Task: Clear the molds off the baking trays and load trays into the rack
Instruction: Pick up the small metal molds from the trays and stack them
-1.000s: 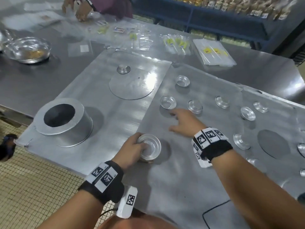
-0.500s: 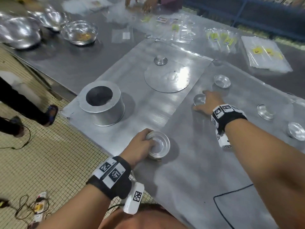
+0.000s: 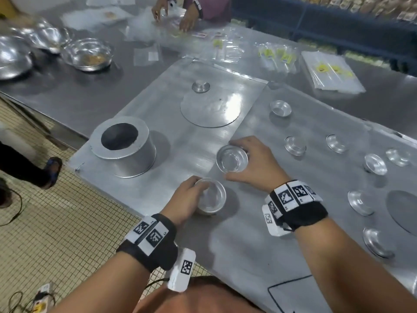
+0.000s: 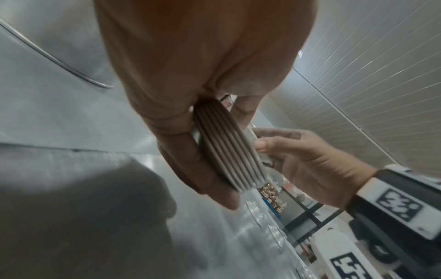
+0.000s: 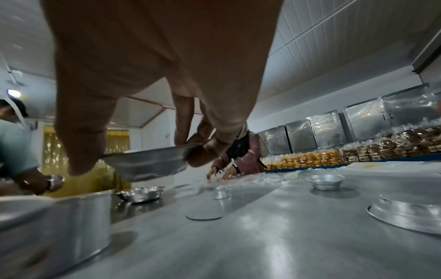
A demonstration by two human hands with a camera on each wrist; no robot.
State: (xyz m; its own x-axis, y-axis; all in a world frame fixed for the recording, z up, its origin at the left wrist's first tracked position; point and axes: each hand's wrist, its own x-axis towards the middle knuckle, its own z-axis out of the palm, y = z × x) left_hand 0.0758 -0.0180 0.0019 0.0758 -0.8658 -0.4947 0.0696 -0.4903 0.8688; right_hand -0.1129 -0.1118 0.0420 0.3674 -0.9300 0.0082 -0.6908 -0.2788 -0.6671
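Though dented, 1 shiny mold (image 3: 232, 159)

- Bare forearms, no sleeves in the head view
- Black fabric band round the left wrist (image 3: 149, 241); white tiles on top, each printed with a black square code pattern
- White rectangular block (image 3: 182, 269) hanging under that band, one black-and-white code on its face; thin dark cable running from beneath it
- Matching black band on the right wrist (image 3: 295, 205); row of white coded tiles across the top and down the inner side; small white block at its lower edge
- Orange-brown garment (image 3: 198, 297) at the bottom edge of the head view
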